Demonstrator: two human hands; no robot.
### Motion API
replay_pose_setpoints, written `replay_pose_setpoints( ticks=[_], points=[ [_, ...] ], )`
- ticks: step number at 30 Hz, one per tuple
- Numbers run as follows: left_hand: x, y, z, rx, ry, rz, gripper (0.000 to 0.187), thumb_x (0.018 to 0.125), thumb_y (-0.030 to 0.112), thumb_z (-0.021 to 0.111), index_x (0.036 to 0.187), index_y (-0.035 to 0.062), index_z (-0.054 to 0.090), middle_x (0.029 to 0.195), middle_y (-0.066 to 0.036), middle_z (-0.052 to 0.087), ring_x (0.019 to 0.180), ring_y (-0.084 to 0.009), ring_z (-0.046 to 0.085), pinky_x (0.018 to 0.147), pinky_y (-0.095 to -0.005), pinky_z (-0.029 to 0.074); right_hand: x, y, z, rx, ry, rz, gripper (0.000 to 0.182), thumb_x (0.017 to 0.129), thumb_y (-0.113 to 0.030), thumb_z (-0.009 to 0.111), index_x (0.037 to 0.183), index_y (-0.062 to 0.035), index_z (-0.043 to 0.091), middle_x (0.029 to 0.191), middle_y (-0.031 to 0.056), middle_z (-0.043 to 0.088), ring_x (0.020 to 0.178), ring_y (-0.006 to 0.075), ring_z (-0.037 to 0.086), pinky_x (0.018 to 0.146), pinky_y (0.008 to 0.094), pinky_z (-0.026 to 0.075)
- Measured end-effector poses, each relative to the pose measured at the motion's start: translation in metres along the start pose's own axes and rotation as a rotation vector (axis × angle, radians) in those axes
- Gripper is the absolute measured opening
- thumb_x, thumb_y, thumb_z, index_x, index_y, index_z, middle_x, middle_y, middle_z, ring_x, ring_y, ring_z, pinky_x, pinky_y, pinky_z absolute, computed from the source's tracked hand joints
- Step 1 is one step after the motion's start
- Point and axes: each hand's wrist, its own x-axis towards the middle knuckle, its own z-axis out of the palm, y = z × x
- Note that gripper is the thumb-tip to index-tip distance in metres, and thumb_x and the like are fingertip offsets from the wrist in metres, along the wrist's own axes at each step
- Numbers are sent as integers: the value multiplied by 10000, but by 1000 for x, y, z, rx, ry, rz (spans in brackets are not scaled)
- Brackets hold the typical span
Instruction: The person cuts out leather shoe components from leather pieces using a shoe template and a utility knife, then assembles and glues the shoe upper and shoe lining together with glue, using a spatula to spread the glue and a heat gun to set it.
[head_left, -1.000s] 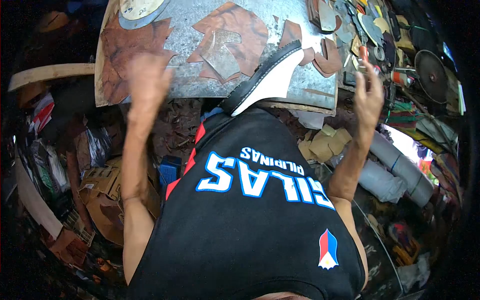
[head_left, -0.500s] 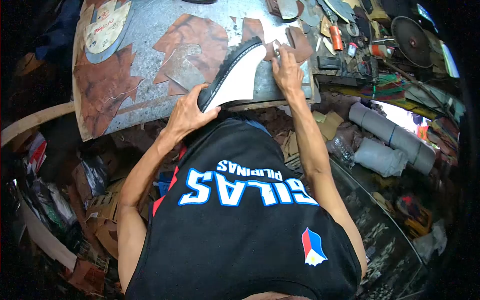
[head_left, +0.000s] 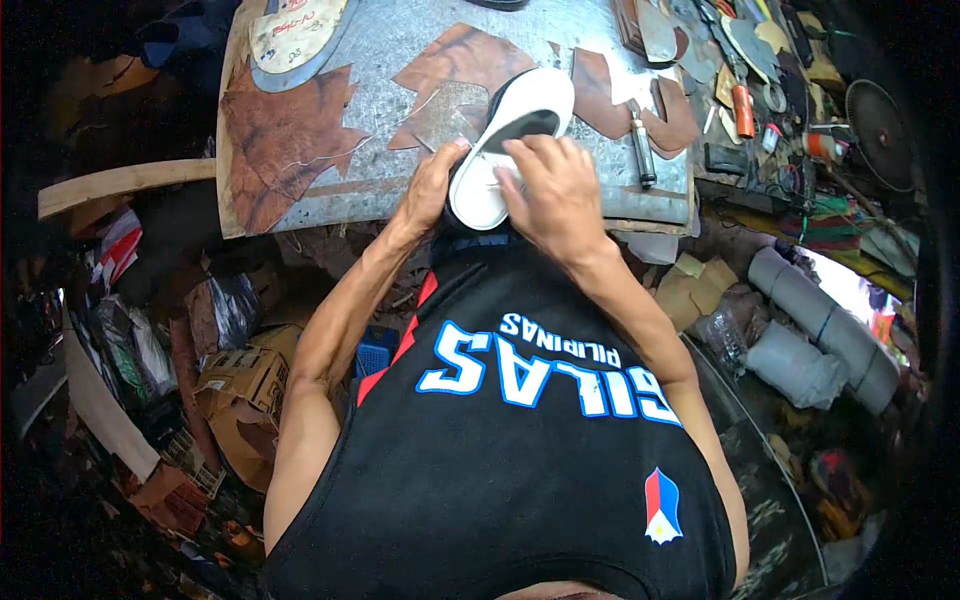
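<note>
A white shoe with a black sole (head_left: 515,125) lies on the metal-topped workbench (head_left: 380,50), toe pointing away from me. My left hand (head_left: 432,185) grips its near left side at the heel. My right hand (head_left: 548,190) presses down on its near right side, fingers spread over the white upper. A small dark tool (head_left: 640,150) lies on the bench just right of the shoe, apart from both hands.
Brown leather cut-outs (head_left: 280,140) and a paper pattern (head_left: 295,30) lie on the bench. Tools, an orange tube (head_left: 742,110) and scraps crowd the right end. Grey rolls (head_left: 820,330) lie at the right, boxes and leather offcuts (head_left: 235,385) on the floor at the left.
Both hands were raised in the air, then came down onto the shoe. My right hand moved from the toe end to the heel. The shoe has turned from sole-side showing to white upper showing.
</note>
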Motion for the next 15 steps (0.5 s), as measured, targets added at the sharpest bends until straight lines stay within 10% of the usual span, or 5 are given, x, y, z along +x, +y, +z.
replay_pose_setpoints(
  ticks=[10,15],
  points=[
    [-6,-16,31,419,122,295,517,1036,369,312,908,-53,583,790,-198,608,718,-252,546,694,-383,429,-10,18,29,15,9,189,84,771,-118,680,810,-58,635,783,75,602,758,269,566,715,410,374],
    [-20,-2,43,-161,-107,-17,536,1031,479,325,1080,50,642,962,-67,677,834,-158,635,771,-306,520,-15,27,32,152,53,225,99,768,-114,650,823,-63,586,761,81,600,738,273,555,727,407,359]
  ],
)
